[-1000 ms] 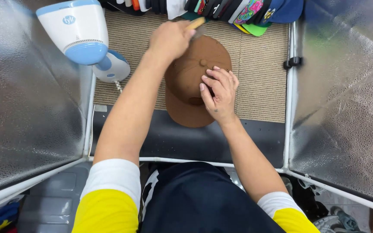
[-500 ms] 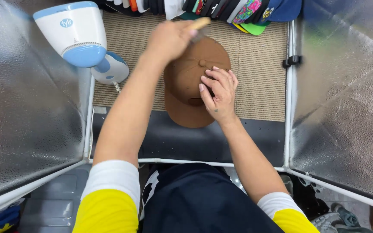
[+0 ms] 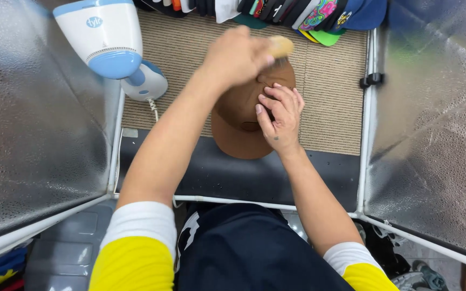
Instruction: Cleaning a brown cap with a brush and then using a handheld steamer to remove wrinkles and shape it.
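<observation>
Left of the left hand (image 3: 238, 54) stands a white and blue steamer (image 3: 109, 40), its round base (image 3: 145, 82) well apart from the knuckles, with a reflective panel (image 3: 33, 129) beyond it. That hand is closed around a brush (image 3: 280, 46), only the pale wooden end showing past the fingers, and the bristles seem to touch the crown of the cap (image 3: 238, 121) just under it. The cap is brown and sits between the two hands, on a woven mat (image 3: 330, 97) whose near edge meets a dark shelf (image 3: 222, 175); the brim points back toward the person.

Right of the brush, the right hand (image 3: 279, 118) lies on the crown with fingers spread and curled, pressing the fabric and not clamped around anything.

By the look of it the cap is light and soft in the crown, which would dent under a firm push, while the brim looks stiffer. It should not be slippery or fragile. The brim, or a flat palm on the crown as now, looks the safest hold.

Beyond both hands a row of coloured caps (image 3: 319, 13) lines the far edge of the mat, and right of the right hand a second panel (image 3: 432, 134) closes the booth.
</observation>
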